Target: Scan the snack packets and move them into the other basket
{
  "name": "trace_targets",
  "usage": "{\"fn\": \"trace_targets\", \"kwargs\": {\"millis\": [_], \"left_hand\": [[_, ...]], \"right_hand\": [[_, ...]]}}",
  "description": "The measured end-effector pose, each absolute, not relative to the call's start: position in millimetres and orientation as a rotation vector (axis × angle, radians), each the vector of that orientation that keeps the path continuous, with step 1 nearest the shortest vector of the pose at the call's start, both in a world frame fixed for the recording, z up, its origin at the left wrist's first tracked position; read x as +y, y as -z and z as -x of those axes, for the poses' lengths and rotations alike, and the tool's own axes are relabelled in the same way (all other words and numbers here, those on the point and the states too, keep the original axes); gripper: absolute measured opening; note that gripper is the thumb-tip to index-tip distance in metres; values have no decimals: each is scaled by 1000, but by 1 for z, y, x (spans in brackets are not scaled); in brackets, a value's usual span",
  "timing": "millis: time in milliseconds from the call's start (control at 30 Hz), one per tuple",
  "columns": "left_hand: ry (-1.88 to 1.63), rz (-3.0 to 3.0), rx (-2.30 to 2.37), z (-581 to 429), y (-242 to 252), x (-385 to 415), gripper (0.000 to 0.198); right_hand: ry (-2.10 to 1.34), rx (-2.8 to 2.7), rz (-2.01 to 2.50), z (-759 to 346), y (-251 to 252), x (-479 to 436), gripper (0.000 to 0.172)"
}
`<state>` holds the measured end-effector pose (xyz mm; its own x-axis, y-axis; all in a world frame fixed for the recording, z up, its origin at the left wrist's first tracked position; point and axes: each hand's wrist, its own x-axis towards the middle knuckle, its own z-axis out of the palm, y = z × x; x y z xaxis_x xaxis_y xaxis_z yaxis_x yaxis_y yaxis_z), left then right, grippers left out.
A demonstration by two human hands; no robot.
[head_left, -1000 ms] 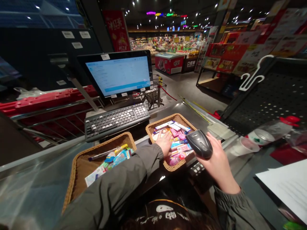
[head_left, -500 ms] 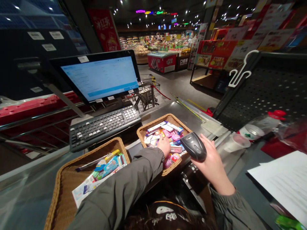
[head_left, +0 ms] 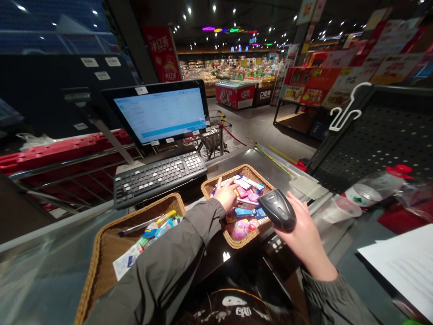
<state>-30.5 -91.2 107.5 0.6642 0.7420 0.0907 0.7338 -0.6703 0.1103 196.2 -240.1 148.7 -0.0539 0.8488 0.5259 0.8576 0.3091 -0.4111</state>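
Note:
My left hand [head_left: 226, 195] reaches into the right wicker basket [head_left: 241, 244], fingers spread over small packaged goods. Nothing can be made out in its grasp. Pink packs and a blue pack [head_left: 244, 212] lie uncovered beside it. My right hand [head_left: 302, 228] holds a black barcode scanner [head_left: 278, 210] over the right edge of that basket. A second, larger wicker basket [head_left: 101, 257] on the left holds a few colourful packs [head_left: 157, 229], partly hidden by my left sleeve.
Behind the left basket are a keyboard [head_left: 158, 178] and a lit monitor [head_left: 164, 113]. Plastic cups [head_left: 341, 210], a red-capped bottle [head_left: 399, 171] and white papers [head_left: 402, 266] sit on the right. A person's dark cap [head_left: 237, 307] shows at the bottom.
My left hand has shifted left and back within the basket, and its fingers are more spread. My right hand still holds the scanner. The whole view has shifted slightly.

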Motion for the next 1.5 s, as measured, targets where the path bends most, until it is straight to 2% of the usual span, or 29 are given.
{"fn": "trace_targets", "kwargs": {"millis": [267,400,600,933,1133,1500], "left_hand": [[-638,-2622,1452,112,-201,-115,28],[-736,-2522,1580,151,-223,-134,33],[-859,-2487,1784,202,-245,-168,38],[-940,-2537,2096,267,-258,-228,36],[-923,-2438,2148,298,-254,-245,35],[-867,-2386,2169,328,-244,-257,33]], "right_hand": [[87,-1962,1354,-165,-173,-243,46],[106,-2008,1223,-142,-192,-246,53],[114,-2132,1057,-99,-211,-249,45],[41,-2286,905,-32,-213,-255,51],[-29,-2355,844,-7,-214,-263,45],[-56,-2380,812,19,-213,-269,50]]}}
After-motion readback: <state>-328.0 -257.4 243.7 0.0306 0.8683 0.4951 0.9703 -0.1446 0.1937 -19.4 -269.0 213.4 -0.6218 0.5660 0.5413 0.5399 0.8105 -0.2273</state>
